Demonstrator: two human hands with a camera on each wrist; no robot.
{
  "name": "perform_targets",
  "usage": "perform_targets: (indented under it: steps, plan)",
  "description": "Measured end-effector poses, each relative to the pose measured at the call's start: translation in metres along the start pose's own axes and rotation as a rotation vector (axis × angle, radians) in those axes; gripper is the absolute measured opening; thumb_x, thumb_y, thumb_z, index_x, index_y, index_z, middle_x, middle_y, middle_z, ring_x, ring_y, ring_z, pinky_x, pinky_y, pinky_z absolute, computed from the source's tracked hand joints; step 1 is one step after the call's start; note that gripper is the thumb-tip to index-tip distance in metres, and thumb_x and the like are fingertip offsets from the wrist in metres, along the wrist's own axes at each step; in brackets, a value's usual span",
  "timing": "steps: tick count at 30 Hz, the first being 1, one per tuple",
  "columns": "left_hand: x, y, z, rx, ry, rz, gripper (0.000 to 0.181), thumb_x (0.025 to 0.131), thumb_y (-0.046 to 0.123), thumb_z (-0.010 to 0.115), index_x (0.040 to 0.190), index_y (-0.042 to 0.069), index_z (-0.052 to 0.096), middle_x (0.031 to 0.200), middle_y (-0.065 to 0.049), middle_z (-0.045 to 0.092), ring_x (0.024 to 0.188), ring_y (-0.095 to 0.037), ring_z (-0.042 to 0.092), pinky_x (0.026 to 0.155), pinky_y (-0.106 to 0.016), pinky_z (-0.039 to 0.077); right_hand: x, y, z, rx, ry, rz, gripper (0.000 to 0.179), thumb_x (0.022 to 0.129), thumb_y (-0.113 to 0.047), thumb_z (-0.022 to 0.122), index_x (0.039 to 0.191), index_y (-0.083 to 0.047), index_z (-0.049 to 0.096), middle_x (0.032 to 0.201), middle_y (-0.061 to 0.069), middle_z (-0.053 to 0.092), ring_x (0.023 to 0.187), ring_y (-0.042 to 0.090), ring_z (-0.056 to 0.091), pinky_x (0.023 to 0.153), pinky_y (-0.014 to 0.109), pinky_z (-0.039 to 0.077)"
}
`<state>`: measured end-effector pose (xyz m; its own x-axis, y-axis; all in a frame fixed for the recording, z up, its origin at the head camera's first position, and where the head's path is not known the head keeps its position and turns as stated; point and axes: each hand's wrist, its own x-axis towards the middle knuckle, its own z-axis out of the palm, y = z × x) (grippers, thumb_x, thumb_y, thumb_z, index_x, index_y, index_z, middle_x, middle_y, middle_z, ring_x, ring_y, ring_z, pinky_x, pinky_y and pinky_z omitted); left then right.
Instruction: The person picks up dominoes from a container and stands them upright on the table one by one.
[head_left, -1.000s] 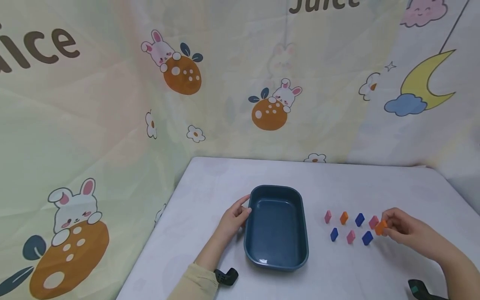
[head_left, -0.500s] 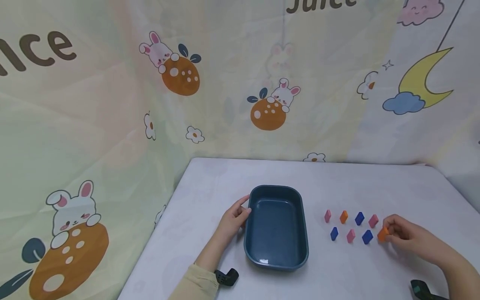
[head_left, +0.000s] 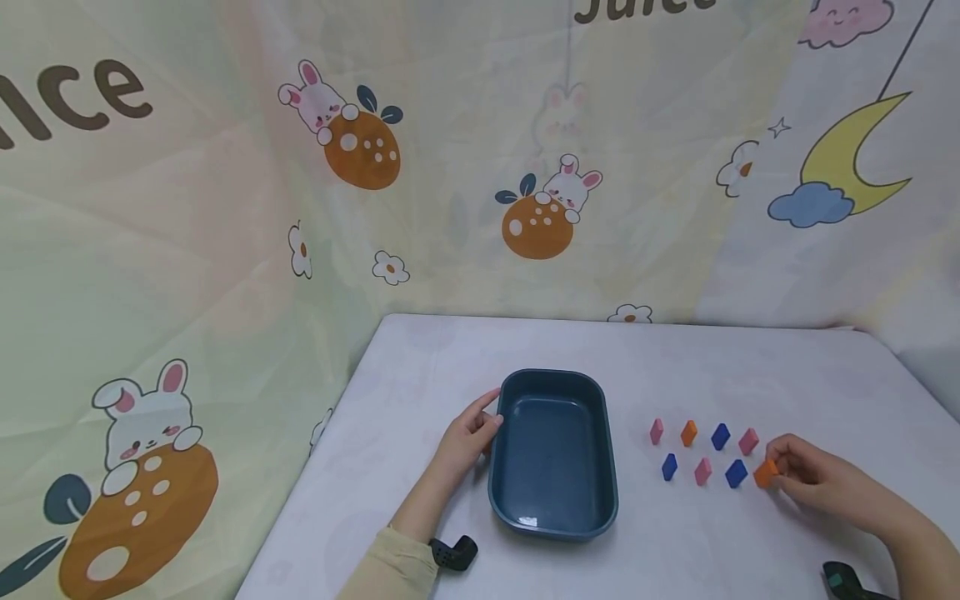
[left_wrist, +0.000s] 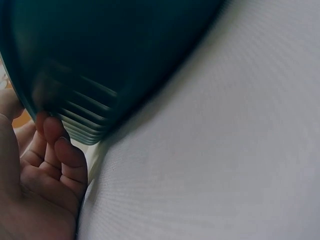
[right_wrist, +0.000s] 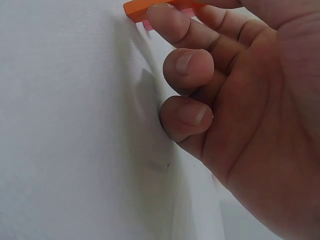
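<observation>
On the white-covered table stands a dark blue rectangular dish. My left hand holds it by the left side, thumb at the rim; in the left wrist view the fingers curl against the ribbed outer wall. With thumb and fingertips, my right hand pinches an orange diamond-shaped block at the right end of the front row of blocks. The right wrist view shows that orange block at the top edge, the other fingers curled loosely. Whether the block touches the table I cannot tell.
Left of the right hand, two rows of small upright diamond blocks hold a pink block, a blue block, an orange block and several more. A patterned cloth backdrop rises behind the table.
The right hand has moved slightly down and right with the orange block, from in front of the rear pink block to the front row's end. The left hand and dish stay put.
</observation>
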<state>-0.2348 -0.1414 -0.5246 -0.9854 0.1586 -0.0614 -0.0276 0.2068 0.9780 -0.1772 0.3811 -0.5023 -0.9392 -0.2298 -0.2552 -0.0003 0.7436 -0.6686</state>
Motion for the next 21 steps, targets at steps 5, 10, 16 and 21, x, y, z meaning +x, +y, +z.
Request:
perform_targets:
  steps: [5, 10, 16, 21]
  plan:
    - [0.0002, 0.0017, -0.0006, 0.009, -0.003, 0.007, 0.047, 0.095, 0.041, 0.064, 0.14, 0.04, 0.051, 0.088, -0.005, 0.063, 0.069, -0.02, 0.058, 0.064, -0.031, 0.049, 0.001, 0.0018, 0.0008, 0.004, -0.004, -0.008, 0.033, 0.093, -0.01, 0.061, 0.12, -0.002, 0.046, 0.098, 0.008, 0.055, 0.079, 0.006, 0.049, 0.066, 0.023, 0.047]
    - [0.0004, 0.0012, -0.0012, 0.012, -0.005, 0.0, 0.047, 0.094, 0.042, 0.064, 0.139, 0.042, 0.052, 0.089, -0.005, 0.064, 0.07, -0.02, 0.058, 0.064, -0.031, 0.049, 0.0018, 0.0022, 0.0008, -0.005, -0.026, -0.007, 0.034, 0.094, -0.013, 0.062, 0.121, -0.003, 0.045, 0.1, 0.008, 0.061, 0.079, 0.006, 0.051, 0.069, 0.022, 0.049]
    - [0.0023, -0.0012, -0.0012, 0.012, -0.007, -0.002, 0.046, 0.094, 0.042, 0.064, 0.138, 0.044, 0.052, 0.088, -0.003, 0.064, 0.069, -0.019, 0.058, 0.063, -0.03, 0.049, 0.0001, 0.0027, 0.0004, -0.023, -0.035, 0.009, 0.042, 0.094, -0.02, 0.064, 0.127, -0.004, 0.043, 0.097, 0.007, 0.061, 0.077, 0.007, 0.053, 0.069, 0.021, 0.049]
    - [0.0042, -0.0029, 0.0, 0.005, -0.009, 0.01, 0.047, 0.094, 0.043, 0.063, 0.14, 0.04, 0.052, 0.089, -0.003, 0.064, 0.07, -0.018, 0.059, 0.064, -0.03, 0.051, -0.0047, 0.0037, -0.0015, -0.036, -0.027, 0.007, 0.047, 0.096, -0.025, 0.063, 0.132, -0.004, 0.041, 0.095, 0.007, 0.06, 0.075, 0.008, 0.052, 0.067, 0.022, 0.046]
